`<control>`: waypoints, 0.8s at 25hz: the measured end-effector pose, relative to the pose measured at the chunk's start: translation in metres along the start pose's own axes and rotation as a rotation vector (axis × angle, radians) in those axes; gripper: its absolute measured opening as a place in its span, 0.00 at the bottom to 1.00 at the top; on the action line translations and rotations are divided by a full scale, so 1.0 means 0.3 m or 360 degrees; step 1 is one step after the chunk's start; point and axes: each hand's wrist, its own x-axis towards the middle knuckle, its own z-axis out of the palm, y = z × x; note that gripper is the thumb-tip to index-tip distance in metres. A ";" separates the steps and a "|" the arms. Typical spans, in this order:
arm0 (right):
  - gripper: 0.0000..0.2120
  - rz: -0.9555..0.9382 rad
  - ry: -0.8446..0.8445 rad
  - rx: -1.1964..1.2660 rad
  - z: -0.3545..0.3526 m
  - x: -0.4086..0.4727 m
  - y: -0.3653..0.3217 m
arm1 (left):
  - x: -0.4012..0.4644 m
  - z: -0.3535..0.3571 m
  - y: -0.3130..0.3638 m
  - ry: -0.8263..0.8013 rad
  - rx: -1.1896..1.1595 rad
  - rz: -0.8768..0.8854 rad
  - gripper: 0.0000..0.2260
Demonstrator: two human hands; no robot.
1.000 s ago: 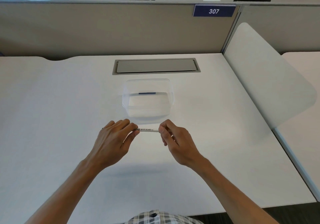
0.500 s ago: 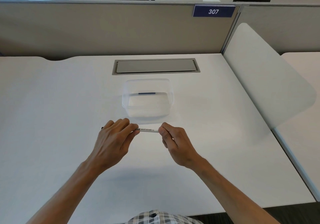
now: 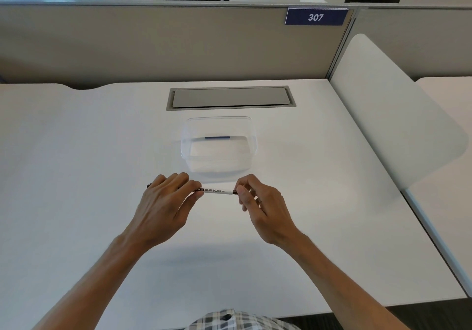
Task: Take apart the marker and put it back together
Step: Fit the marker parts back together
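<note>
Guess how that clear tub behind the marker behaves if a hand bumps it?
The tub looks thin-walled and nearly empty, so it is probably light and would likely slide on the smooth desk. Its wide, low shape suggests it won't tip easily. The walls may flex if squeezed.
</note>
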 end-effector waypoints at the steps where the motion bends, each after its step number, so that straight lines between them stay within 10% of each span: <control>1: 0.10 -0.0082 0.0029 -0.0142 -0.003 0.000 -0.002 | 0.001 -0.002 0.001 -0.0009 -0.0015 -0.0006 0.11; 10: 0.13 -0.0511 0.0093 -0.0553 -0.018 0.007 -0.007 | 0.003 -0.012 0.024 -0.0053 -0.0173 -0.0052 0.12; 20: 0.21 0.0440 -0.0347 0.0884 -0.011 0.021 -0.045 | 0.008 -0.005 0.019 0.0066 0.0121 0.0070 0.11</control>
